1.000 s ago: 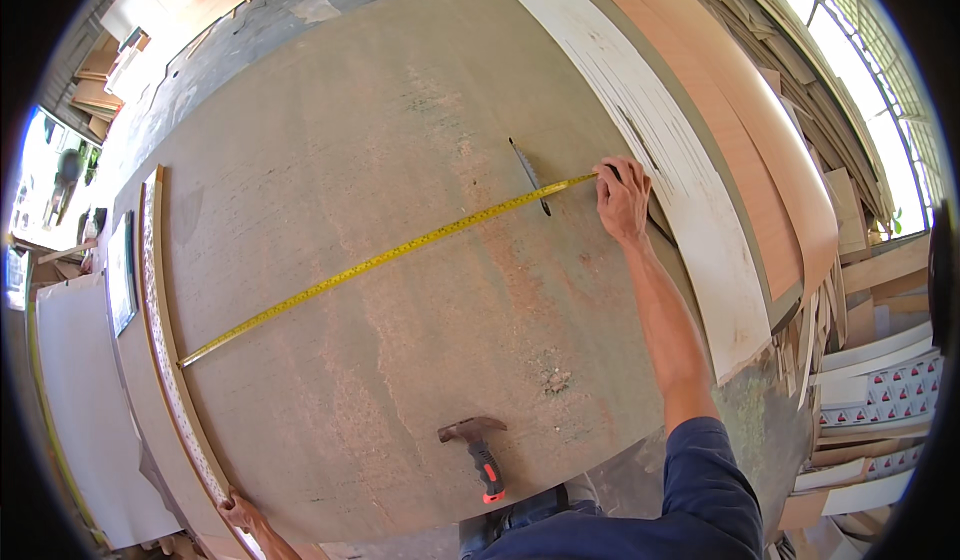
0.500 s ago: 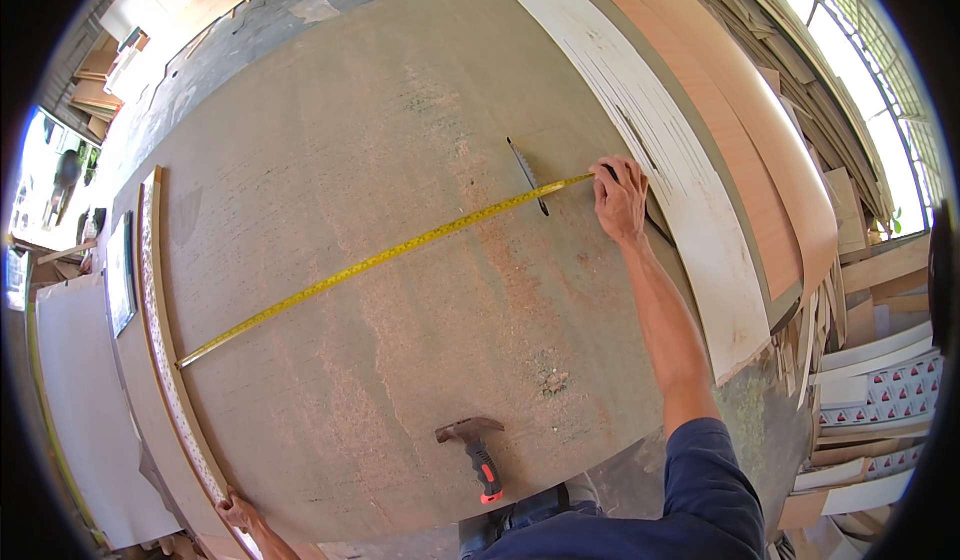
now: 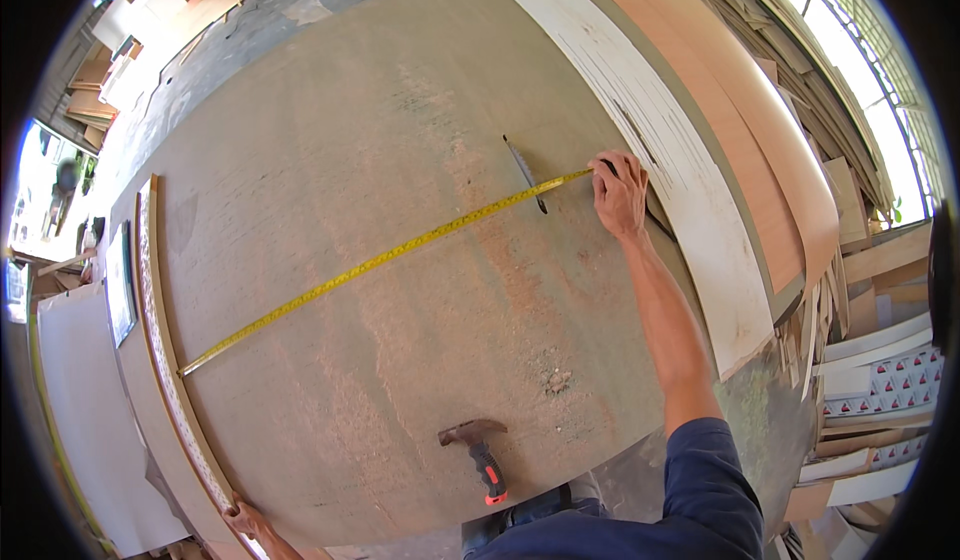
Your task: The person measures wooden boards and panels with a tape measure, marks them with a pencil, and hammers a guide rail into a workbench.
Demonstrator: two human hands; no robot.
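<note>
My right hand (image 3: pixel 620 195) is closed around the case end of a tape measure, near the right side of a large brown board; the case is mostly hidden by my fingers. Its yellow blade (image 3: pixel 390 254) runs out straight across the board to the left. The blade's far end touches or nearly touches a long, narrow wooden strip (image 3: pixel 166 350) along the left side. At the near end of that strip, my left hand (image 3: pixel 252 523) grips its edge. A thin saw blade (image 3: pixel 522 170) lies just beyond the tape, close to my right hand.
A hammer (image 3: pixel 478 450) with a black and red handle rests near the board's front edge. White (image 3: pixel 640 125) and reddish (image 3: pixel 725 120) sheets lie along the right side, with stacked offcuts (image 3: pixel 880 360) past them. A pale panel (image 3: pixel 95 410) is at far left.
The whole view has shifted slightly. Both hands keep their grips, and the tape stays stretched across the board.
</note>
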